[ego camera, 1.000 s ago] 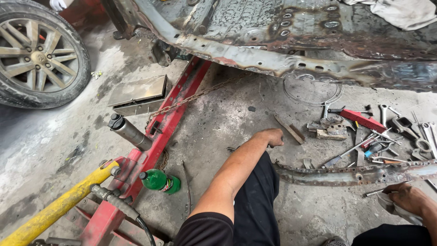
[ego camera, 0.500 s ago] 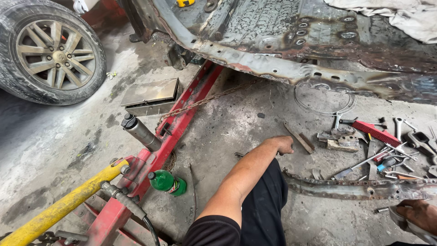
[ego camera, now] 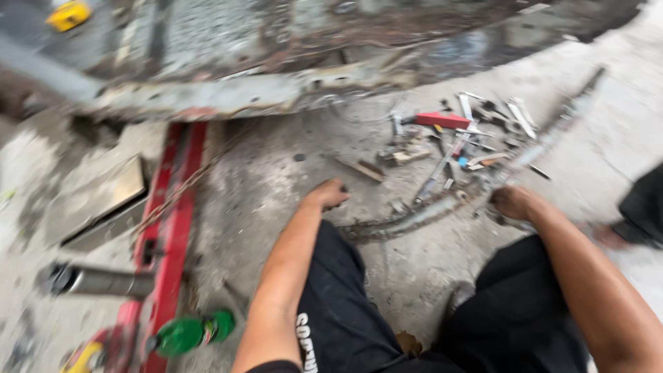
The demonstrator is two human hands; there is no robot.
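My left hand [ego camera: 328,193] rests fisted on the concrete floor beside the near end of a long rusty metal strip [ego camera: 442,207]. My right hand [ego camera: 512,203] is closed on that strip further along it, near a heap of hand tools [ego camera: 469,141]. A red-handled tool [ego camera: 442,119] lies at the top of the heap. My black-trousered knees [ego camera: 345,311] are below both hands. The picture is motion-blurred.
A rusted car underbody edge [ego camera: 276,93] runs across the top. A red floor jack frame [ego camera: 169,228] lies at left with a grey cylinder [ego camera: 103,282] and a green bottle [ego camera: 190,333]. A metal plate [ego camera: 103,197] sits left. Another person's foot [ego camera: 639,221] is at right.
The view has swung right and tilted; the wheel has left the frame. My right hand has moved up from the lower right onto the rusty strip. My left hand stays on the floor.
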